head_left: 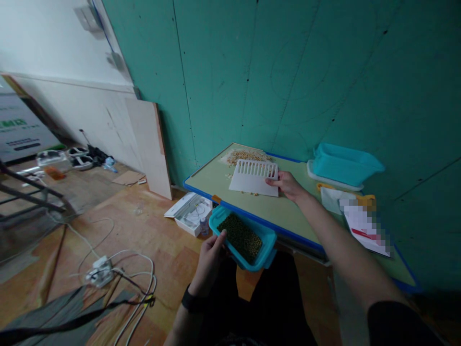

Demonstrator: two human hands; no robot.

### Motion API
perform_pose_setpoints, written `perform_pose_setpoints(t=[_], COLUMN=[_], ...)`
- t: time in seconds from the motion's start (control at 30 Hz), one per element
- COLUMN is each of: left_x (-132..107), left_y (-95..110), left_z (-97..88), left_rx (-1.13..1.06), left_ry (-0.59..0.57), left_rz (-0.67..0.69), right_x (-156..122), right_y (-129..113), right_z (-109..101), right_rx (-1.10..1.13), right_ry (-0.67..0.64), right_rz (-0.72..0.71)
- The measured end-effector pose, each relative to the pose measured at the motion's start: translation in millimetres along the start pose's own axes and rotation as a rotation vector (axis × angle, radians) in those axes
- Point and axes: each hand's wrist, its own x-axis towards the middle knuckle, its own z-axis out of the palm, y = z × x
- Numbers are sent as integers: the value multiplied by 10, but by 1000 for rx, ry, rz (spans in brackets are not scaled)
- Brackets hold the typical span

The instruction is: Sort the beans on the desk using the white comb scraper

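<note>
My left hand (212, 254) grips the near left rim of a turquoise plastic container (268, 236), its thumb over the edge. Dark green beans (237, 234) fill much of the container, with paler tan ones at its right end. The container is held just below the table's front edge. In my right hand (286, 185) is a white slotted sheet (254, 184), thumb on top and fingers underneath. The sheet lies low over the pale green tabletop (212, 179), its slots toward the wall. Behind it spreads a pile of tan beans or grains (248, 154), and a few lie at its near edge.
A second turquoise container (345, 166) stands on a white lid at the table's right. Printed packets (365, 226) lie nearer. On the floor are an opened white box (194, 214), a small bottle (204, 227) and tangled cables (103, 271). A green wall backs the table.
</note>
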Motion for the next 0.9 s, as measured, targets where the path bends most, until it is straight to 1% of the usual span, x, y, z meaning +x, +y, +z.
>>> perform_pose_setpoints(t=[0.1,0.17,0.2,0.27,0.33,0.47,0.53,0.6,0.77,0.9], left_x=[16,14,11,5,2,7,8,7,20,73], left_y=[-4,-1,0,-3,-3,32,61,83,77,45], left_z=[-14,-22,-24,-25,-14,46,79,100,80,36], left_rx=[15,17,16,10,7,26,36,36,37,45], left_ry=[0,-2,-2,0,-2,-13,-11,2,13,-1], left_rz=[-2,-6,-7,1,19,28,21,13,18,14], right_x=[-13,-65,-118,-288,-532,-1017,-1150,-1196,-1159,-1151], right_y=[-20,-39,-45,-40,-7,109,155,175,158,167], right_z=[-12,-56,-90,-171,-253,-329,-311,-266,-145,-105], right_rx=[-13,-31,-43,-89,-186,-468,-550,-589,-584,-544], right_ry=[18,73,123,252,382,545,571,568,527,493], right_rz=[-8,-38,-65,-139,-222,-279,-278,-274,-294,-289])
